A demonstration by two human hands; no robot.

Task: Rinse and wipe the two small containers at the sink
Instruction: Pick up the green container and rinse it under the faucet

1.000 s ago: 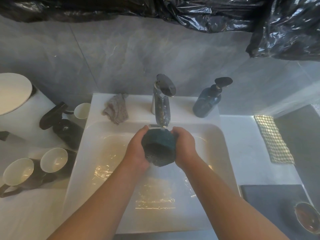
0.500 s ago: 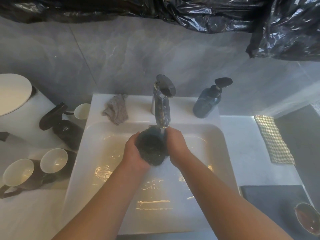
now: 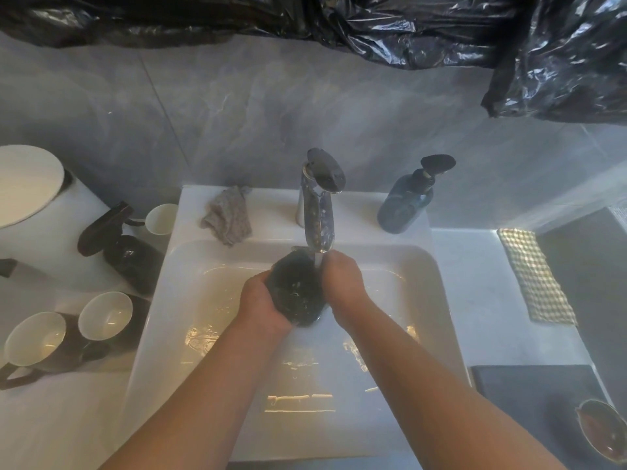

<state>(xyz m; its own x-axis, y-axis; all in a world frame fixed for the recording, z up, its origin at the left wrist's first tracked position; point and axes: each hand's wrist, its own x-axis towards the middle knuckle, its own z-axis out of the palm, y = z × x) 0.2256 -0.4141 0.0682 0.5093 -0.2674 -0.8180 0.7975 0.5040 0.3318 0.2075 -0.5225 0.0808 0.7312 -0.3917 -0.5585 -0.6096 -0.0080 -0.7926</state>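
Dark and wet, the small container (image 3: 298, 293) is held just below the spout of the chrome tap (image 3: 319, 212), over the white sink (image 3: 163, 300). A thin stream of water (image 3: 318, 260) falls from the spout at the container's far right edge. The left hand (image 3: 261, 303) cups the container from the left and beneath, its grip wrapped round the side. The right hand (image 3: 342, 283) closes on the opposite side, with the fingers curled over the rim next to the stream.

Left of the tap, a crumpled grey cloth (image 3: 228, 215) lies on the sink's back ledge. Right of the tap stands a dark blue pump bottle (image 3: 407, 205). Farther right of the tap, a checked cloth (image 3: 536, 276) lies on the white worktop (image 3: 475, 300). Nearer the camera on that side is a dark mat (image 3: 529, 391) with a small bowl (image 3: 600, 432) on it. Far left of the tap are a dark spray bottle (image 3: 125, 245), a small white-lined cup (image 3: 161, 218) and two dark mugs (image 3: 105, 315). Black plastic sheeting (image 3: 373, 22) hangs above the tap.
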